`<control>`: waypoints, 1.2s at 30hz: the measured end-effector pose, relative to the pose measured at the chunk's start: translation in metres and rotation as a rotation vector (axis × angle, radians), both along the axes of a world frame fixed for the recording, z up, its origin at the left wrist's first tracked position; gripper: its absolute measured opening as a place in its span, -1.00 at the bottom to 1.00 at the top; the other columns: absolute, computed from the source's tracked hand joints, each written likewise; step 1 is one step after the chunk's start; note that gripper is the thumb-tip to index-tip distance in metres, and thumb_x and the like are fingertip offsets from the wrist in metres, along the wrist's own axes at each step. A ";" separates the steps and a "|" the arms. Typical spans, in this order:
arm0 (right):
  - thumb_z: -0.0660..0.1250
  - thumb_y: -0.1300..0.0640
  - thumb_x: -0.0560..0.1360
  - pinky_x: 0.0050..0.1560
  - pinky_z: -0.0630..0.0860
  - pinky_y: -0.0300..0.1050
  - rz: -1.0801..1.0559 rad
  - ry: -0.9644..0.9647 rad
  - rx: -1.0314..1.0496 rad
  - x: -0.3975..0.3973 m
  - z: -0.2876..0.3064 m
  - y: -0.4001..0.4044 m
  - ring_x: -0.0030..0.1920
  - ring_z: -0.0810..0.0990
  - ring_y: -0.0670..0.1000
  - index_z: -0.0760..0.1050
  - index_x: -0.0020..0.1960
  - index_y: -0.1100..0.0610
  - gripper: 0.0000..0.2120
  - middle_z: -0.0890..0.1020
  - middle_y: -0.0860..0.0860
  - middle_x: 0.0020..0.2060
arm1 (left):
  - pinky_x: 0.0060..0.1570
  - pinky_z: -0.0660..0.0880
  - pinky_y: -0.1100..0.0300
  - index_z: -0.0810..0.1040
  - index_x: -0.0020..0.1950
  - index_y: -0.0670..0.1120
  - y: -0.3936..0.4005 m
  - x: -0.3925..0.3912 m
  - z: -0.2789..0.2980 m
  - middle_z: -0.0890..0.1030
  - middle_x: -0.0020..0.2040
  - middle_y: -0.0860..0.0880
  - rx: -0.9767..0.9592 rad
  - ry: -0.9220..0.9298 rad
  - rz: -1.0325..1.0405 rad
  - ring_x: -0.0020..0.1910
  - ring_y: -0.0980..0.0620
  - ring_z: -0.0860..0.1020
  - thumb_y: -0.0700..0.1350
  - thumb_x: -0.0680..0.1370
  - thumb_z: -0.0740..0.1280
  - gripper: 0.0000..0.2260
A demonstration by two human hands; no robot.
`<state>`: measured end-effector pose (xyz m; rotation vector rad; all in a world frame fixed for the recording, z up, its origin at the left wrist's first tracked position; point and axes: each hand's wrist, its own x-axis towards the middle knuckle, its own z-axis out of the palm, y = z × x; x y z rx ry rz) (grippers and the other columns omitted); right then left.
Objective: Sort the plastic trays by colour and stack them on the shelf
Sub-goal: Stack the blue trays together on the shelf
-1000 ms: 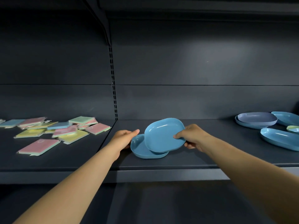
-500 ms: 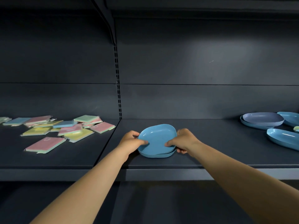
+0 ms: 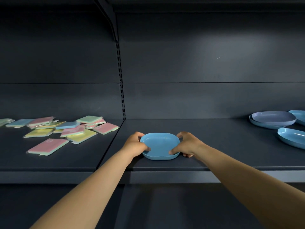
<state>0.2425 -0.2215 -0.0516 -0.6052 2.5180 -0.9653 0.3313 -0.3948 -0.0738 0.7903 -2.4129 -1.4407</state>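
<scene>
Both arms reach forward, converging. Left hand [image 3: 135, 145] and right hand [image 3: 187, 144] face each other, fingers curled, thumbs hooked inward, gripping.

I see a dark grey back panel [image 3: 198, 63]. A slotted upright [image 3: 121, 96] divides it. Soft light falls right of that upright.

No readable text, label or number anywhere.
</scene>
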 end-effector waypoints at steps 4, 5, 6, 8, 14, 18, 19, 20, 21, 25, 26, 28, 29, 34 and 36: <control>0.50 0.05 0.37 -0.34 0.45 -0.17 -0.005 0.037 0.022 -0.002 0.001 0.003 -0.39 0.45 -0.04 0.35 0.29 0.14 -0.42 0.54 0.07 -0.23 | 0.03 0.37 0.19 0.35 0.37 -0.04 0.003 -0.002 0.011 0.44 0.28 -0.04 -0.087 -0.070 -0.027 0.16 -0.01 0.44 -0.20 0.41 0.48 -0.42; 0.49 0.00 0.37 -0.35 0.46 -0.18 -0.018 0.063 0.017 -0.003 0.004 0.007 -0.38 0.47 -0.03 0.31 0.33 0.12 -0.38 0.54 0.06 -0.21 | 0.10 0.38 0.18 0.32 0.40 -0.04 0.003 -0.005 0.016 0.41 0.32 -0.05 -0.133 -0.091 -0.036 0.21 -0.03 0.43 -0.15 0.41 0.49 -0.38; 0.48 -0.05 0.36 -0.32 0.47 -0.17 -0.031 0.102 0.015 -0.004 0.008 0.013 -0.33 0.51 0.00 0.29 0.36 0.10 -0.33 0.55 0.05 -0.14 | 0.16 0.38 0.16 0.29 0.42 -0.04 0.005 -0.007 0.022 0.39 0.35 -0.06 -0.186 -0.110 -0.049 0.26 -0.04 0.42 -0.11 0.41 0.49 -0.36; 0.47 -0.13 0.34 -0.14 0.49 -0.15 -0.054 0.252 0.066 -0.007 0.019 0.033 -0.08 0.57 0.07 0.28 0.39 0.07 -0.28 0.53 0.05 0.09 | 0.24 0.37 0.13 0.29 0.42 -0.03 0.012 -0.013 0.037 0.38 0.38 -0.07 -0.301 -0.137 -0.089 0.30 -0.05 0.42 -0.05 0.43 0.47 -0.39; 0.43 -0.17 0.36 0.14 0.48 0.00 -0.074 0.606 0.359 -0.031 0.054 0.123 0.21 0.48 0.19 0.30 0.35 0.09 -0.31 0.46 0.11 0.23 | 0.19 0.35 0.19 0.33 0.40 -0.06 0.075 -0.046 0.076 0.37 0.37 -0.07 -0.607 -0.164 -0.254 0.30 -0.04 0.41 -0.02 0.50 0.38 -0.50; 0.42 -0.20 0.35 0.16 0.46 0.02 -0.123 0.668 0.439 -0.065 0.067 0.193 0.20 0.47 0.18 0.34 0.30 0.11 -0.35 0.47 0.12 0.19 | 0.22 0.34 0.16 0.33 0.39 -0.05 0.135 -0.088 0.091 0.35 0.39 -0.05 -0.670 -0.122 -0.333 0.33 -0.03 0.38 -0.01 0.51 0.38 -0.51; 0.42 -0.20 0.34 0.15 0.46 0.02 -0.134 0.677 0.449 -0.074 0.070 0.212 0.19 0.47 0.18 0.35 0.28 0.11 -0.35 0.47 0.12 0.18 | 0.22 0.34 0.16 0.32 0.39 -0.05 0.151 -0.099 0.093 0.34 0.39 -0.05 -0.687 -0.115 -0.351 0.33 -0.03 0.37 0.00 0.51 0.37 -0.51; 0.42 -0.21 0.34 0.14 0.46 0.02 -0.147 0.687 0.462 -0.084 0.072 0.230 0.19 0.47 0.17 0.36 0.28 0.11 -0.35 0.48 0.12 0.18 | 0.21 0.34 0.16 0.32 0.40 -0.04 0.168 -0.111 0.095 0.34 0.39 -0.05 -0.703 -0.109 -0.367 0.34 -0.03 0.37 0.00 0.51 0.36 -0.51; 0.43 -0.21 0.34 0.15 0.45 0.01 -0.159 0.696 0.474 -0.095 0.074 0.249 0.20 0.47 0.17 0.36 0.28 0.11 -0.35 0.48 0.11 0.19 | 0.20 0.33 0.16 0.31 0.40 -0.04 0.185 -0.123 0.097 0.33 0.40 -0.04 -0.717 -0.101 -0.383 0.34 -0.03 0.36 0.01 0.51 0.36 -0.51; 0.44 -0.20 0.34 0.11 0.42 -0.03 -0.191 0.734 0.486 -0.141 0.078 0.323 0.20 0.46 0.16 0.36 0.29 0.09 -0.36 0.48 0.08 0.17 | 0.16 0.34 0.18 0.29 0.42 -0.03 0.254 -0.170 0.099 0.31 0.41 -0.02 -0.726 -0.100 -0.435 0.34 -0.01 0.36 0.02 0.52 0.34 -0.51; 0.44 -0.19 0.33 0.09 0.42 -0.04 -0.190 0.739 0.487 -0.153 0.079 0.340 0.20 0.47 0.17 0.37 0.26 0.09 -0.38 0.48 0.09 0.15 | 0.15 0.34 0.19 0.29 0.42 -0.03 0.271 -0.182 0.098 0.31 0.41 -0.02 -0.724 -0.106 -0.446 0.33 -0.01 0.36 0.02 0.53 0.33 -0.50; 0.44 -0.19 0.32 0.06 0.41 -0.05 -0.187 0.741 0.499 -0.178 0.081 0.373 0.20 0.47 0.17 0.37 0.25 0.09 -0.38 0.48 0.09 0.15 | 0.15 0.34 0.19 0.29 0.42 -0.03 0.302 -0.204 0.097 0.32 0.40 -0.02 -0.723 -0.127 -0.460 0.32 -0.01 0.37 0.03 0.53 0.33 -0.50; 0.44 -0.19 0.32 0.06 0.41 -0.05 -0.186 0.747 0.509 -0.191 0.082 0.389 0.20 0.47 0.17 0.37 0.27 0.09 -0.36 0.48 0.09 0.17 | 0.17 0.35 0.18 0.29 0.41 -0.03 0.317 -0.216 0.096 0.33 0.39 -0.02 -0.724 -0.142 -0.461 0.32 -0.01 0.38 0.04 0.52 0.33 -0.50; 0.42 -0.22 0.35 -0.02 0.35 -0.13 -0.184 0.706 0.524 -0.253 0.085 0.457 0.15 0.47 0.10 0.34 0.32 0.09 -0.33 0.50 0.04 0.16 | 0.09 0.39 0.18 0.39 0.32 -0.06 0.375 -0.265 0.087 0.45 0.26 0.00 -0.665 -0.226 -0.447 0.10 0.02 0.45 0.11 0.49 0.37 -0.53; 0.42 -0.20 0.36 -0.06 0.33 -0.16 -0.169 0.653 0.529 -0.272 0.084 0.477 0.04 0.46 0.06 0.34 0.32 0.10 -0.34 0.49 0.01 0.04 | 0.05 0.42 0.18 0.42 0.30 -0.07 0.390 -0.279 0.080 0.47 0.20 -0.01 -0.614 -0.291 -0.444 0.08 0.00 0.47 0.13 0.48 0.37 -0.52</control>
